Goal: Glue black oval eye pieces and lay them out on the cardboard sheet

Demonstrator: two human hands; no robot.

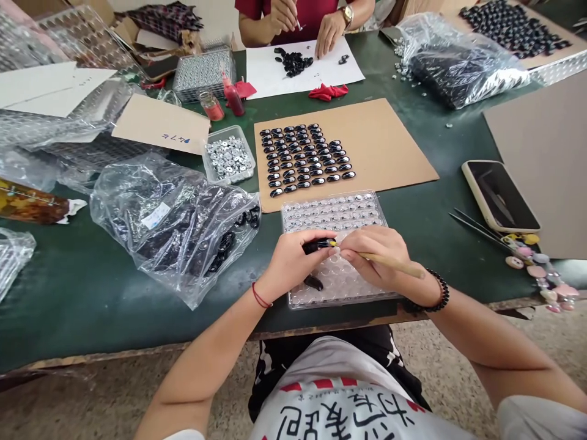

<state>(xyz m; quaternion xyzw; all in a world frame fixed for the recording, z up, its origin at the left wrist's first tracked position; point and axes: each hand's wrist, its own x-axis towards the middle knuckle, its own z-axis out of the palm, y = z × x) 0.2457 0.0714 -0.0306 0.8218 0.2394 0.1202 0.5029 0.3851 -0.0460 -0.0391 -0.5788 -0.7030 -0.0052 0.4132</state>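
Observation:
My left hand (293, 261) is closed on a small glossy black oval piece (315, 246), gripped between thumb and fingers. In my right hand (384, 252) is a thin wooden stick (403, 265), its blunt end pointing right. Its working end meets the black piece beside a small yellow spot; exact contact is hard to make out. Both hands are over a clear plastic tray (298, 298) with round compartments, its far rows holding small shiny parts. Another black piece (313, 282) lies on the tray below my left hand.
Behind the tray, rows of black pieces (300, 154) lie on a cardboard sheet (389, 143). A box of metal discs (229, 177) and a bag of black pieces (158, 244) are left. Tweezers (477, 227) and a phone (502, 195) lie right. A co-worker's hands (331, 32) work opposite.

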